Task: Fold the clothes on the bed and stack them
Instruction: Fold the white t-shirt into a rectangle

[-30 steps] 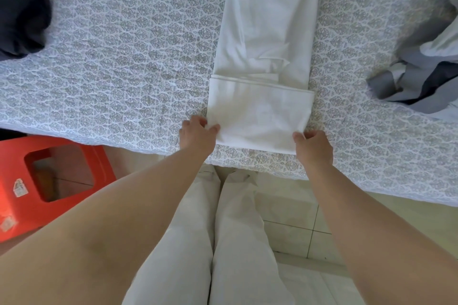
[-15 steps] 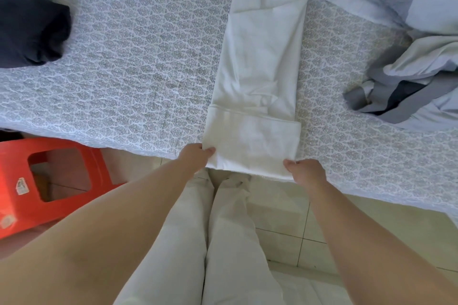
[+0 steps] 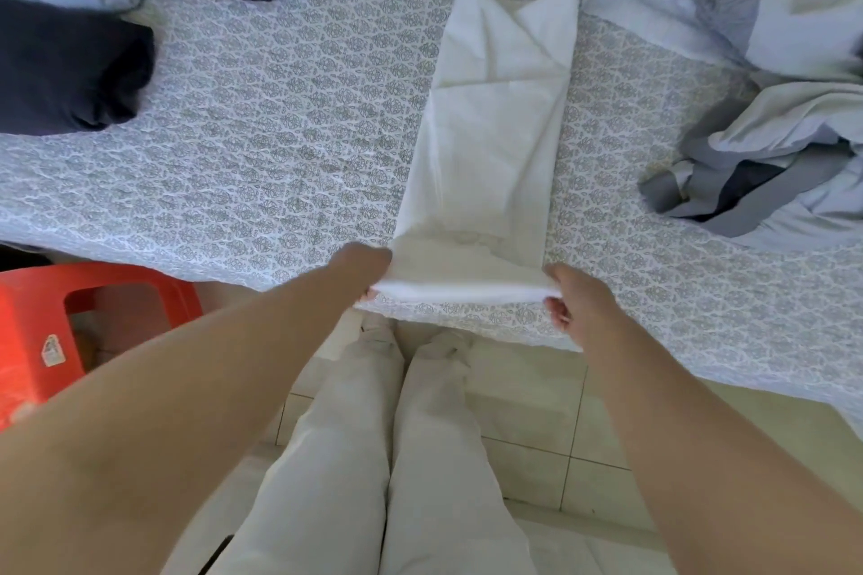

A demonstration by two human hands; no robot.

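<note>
Change: folded near end of white garment (image 3: 485,154) now lifted off bed (image 3: 261,163) | Hands: left hand (image 3: 369,268) and right hand (image 3: 572,303) each pinch a corner | Risk: uneven pull would skew the fold.

Left hand (image 3: 369,268) fingers hidden behind white garment (image 3: 490,145) (right-side pile (image 3: 770,145) cut off).

Standing on pale glossy floor tiles (image 3: 551,425) beside a bed (image 3: 261,145) wearing a grey patterned sheet; red plastic stool (image 3: 70,317) sitting alongside.
</note>
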